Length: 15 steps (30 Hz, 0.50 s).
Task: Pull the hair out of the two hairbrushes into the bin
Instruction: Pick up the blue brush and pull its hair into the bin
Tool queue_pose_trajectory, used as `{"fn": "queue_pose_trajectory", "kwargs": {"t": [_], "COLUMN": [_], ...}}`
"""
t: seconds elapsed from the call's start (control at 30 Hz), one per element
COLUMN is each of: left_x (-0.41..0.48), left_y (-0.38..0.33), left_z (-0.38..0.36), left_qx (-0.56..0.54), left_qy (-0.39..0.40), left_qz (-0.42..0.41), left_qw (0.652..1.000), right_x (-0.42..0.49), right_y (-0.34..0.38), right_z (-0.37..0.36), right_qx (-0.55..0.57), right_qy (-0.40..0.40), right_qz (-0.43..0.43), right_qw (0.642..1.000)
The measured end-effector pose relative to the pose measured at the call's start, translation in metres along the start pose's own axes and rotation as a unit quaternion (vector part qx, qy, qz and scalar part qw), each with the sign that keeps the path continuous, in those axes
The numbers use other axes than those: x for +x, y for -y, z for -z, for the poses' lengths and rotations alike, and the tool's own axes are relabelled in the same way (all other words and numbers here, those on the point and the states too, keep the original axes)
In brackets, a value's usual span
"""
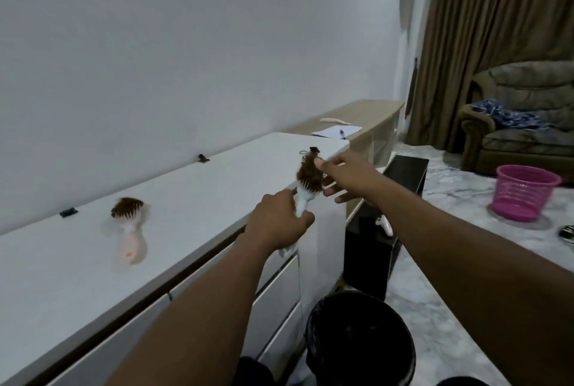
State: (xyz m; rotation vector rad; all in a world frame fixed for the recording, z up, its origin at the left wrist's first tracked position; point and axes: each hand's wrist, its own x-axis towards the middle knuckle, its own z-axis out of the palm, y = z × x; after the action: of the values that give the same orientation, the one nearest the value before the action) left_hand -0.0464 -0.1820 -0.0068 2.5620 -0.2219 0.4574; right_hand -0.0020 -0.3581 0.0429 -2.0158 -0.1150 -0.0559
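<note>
My left hand grips the handle of a pale blue hairbrush, held up over the right end of the white dresser. A brown clump of hair sits in its bristles, and my right hand pinches that clump at the top with thumb and fingers. A second hairbrush, pinkish white with brown hair in its bristles, lies flat on the dresser top to the left. A black bin stands on the floor below my hands, beside the dresser.
A black box-like stand sits right of the dresser. A pink basket stands on the marble floor at the right. Behind are a lower wooden cabinet with paper and a pen, a brown armchair and curtains.
</note>
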Motion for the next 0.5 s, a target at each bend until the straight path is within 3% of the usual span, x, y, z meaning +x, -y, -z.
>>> {"fn": "queue_pose_trajectory", "kwargs": {"t": [0.37,0.5], "left_x": [-0.038,-0.051], "left_y": [0.038,0.068], "left_z": [-0.168,-0.234], "left_qx": [-0.035,-0.037], "left_qy": [0.154,0.232], "left_qz": [0.007,0.033], "left_qw": [0.988,0.972], "right_x": [0.004,-0.001], "right_y": [-0.202,-0.283], "right_z": [-0.036,-0.064], "right_qx": [0.137,0.110], "right_qy": [-0.029,-0.039], "right_qz": [-0.196,-0.263], "right_qw": [0.971,0.958]}}
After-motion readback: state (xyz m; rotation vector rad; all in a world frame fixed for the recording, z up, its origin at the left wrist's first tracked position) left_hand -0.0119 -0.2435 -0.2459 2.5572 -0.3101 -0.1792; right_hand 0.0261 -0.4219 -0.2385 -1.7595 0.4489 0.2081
